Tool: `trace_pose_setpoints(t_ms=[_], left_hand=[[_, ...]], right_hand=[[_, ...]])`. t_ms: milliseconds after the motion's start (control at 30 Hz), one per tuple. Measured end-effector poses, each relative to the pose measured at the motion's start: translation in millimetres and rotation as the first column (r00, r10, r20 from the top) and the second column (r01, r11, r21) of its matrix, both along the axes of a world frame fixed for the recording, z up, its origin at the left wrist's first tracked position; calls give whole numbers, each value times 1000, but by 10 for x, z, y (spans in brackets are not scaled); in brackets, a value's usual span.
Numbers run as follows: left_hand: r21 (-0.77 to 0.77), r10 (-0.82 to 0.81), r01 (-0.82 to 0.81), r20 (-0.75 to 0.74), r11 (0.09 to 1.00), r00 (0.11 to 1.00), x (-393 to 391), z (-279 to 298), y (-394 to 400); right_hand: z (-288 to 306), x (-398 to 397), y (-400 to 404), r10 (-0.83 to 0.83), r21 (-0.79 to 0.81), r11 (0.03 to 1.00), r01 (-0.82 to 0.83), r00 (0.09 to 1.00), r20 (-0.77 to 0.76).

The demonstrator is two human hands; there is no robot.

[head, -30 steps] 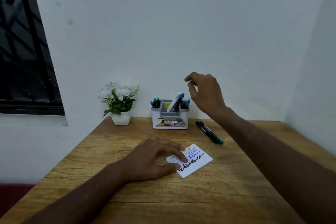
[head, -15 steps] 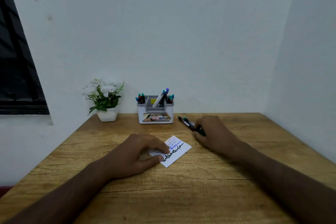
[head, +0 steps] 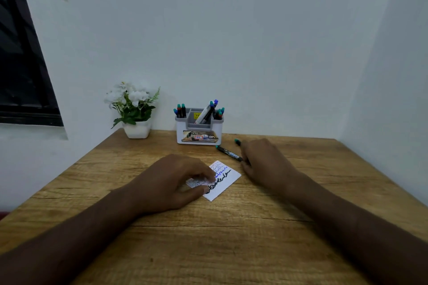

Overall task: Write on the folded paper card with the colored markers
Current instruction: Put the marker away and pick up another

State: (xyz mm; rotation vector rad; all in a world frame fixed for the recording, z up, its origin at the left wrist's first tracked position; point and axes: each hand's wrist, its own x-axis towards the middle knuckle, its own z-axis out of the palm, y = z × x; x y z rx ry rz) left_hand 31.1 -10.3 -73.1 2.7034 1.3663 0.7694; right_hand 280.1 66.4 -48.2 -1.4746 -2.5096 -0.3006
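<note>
Folded paper card [head: 223,184] lies flat on the wooden surface [head: 231,238], in front of the marker holder [head: 199,132]. Card carries scribbled lines: thin ones at the far edge, blue in the middle, thick black nearest.

Left hand [head: 171,183]: grip pinned on the card's left end, fingertips [head: 209,178] curled down on top, thumb at the near edge.

Right hand [head: 266,164]: palm down just right of the card, over two markers. One black marker [head: 229,152] sticks out toward the holder, near end under the fingers. Second marker's green cap [head: 237,141] pokes out past the knuckles. Cannot tell whether this grip is clenched on either.

Holder has more markers standing in it. Potted white flowers [head: 133,109] left of the holder, against the wall [head: 231,41].
</note>
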Motion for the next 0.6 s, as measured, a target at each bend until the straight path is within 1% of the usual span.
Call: trace_pose_setpoints(t_ms=[67,167,200,267,367,400,433,500,567,600], left_hand=[[31,79,-77,-55,997,995,38,-2,-31],[58,147,-144,-61,988,987,93,-16,-60],[61,164,-161,-52,985,985,105,-17,-65],[62,202,-199,-43,978,978,118,-19,-61],[66,244,-241,-48,968,968,134,-34,-52],[72,252,-248,-50,966,966,143,-30,-57],[72,259,-255,-53,964,964,155,-24,-69],[71,271,-266,-59,961,961,179,-11,-84],[76,272,-267,-63,961,960,202,4,-102],[79,270,-265,-63,961,961,211,9,-108]], right_hand=[[-16,-25,-54,6,-48,999,-5,1000,15],[15,-77,-162,-17,-108,994,19,1000,21],[73,-92,-199,-30,-110,993,29,1000,-7],[185,-99,-261,-36,-111,993,24,993,-110],[153,-108,-401,40,-114,991,-76,956,-289],[88,-107,-436,50,-152,982,-113,928,-370],[35,-87,-455,32,-210,966,-151,875,-483],[-9,-29,-437,-78,-328,922,-205,733,-676],[-9,-12,-437,-192,-434,837,-332,566,-802],[-6,-27,-463,-227,-455,792,-407,494,-839]])
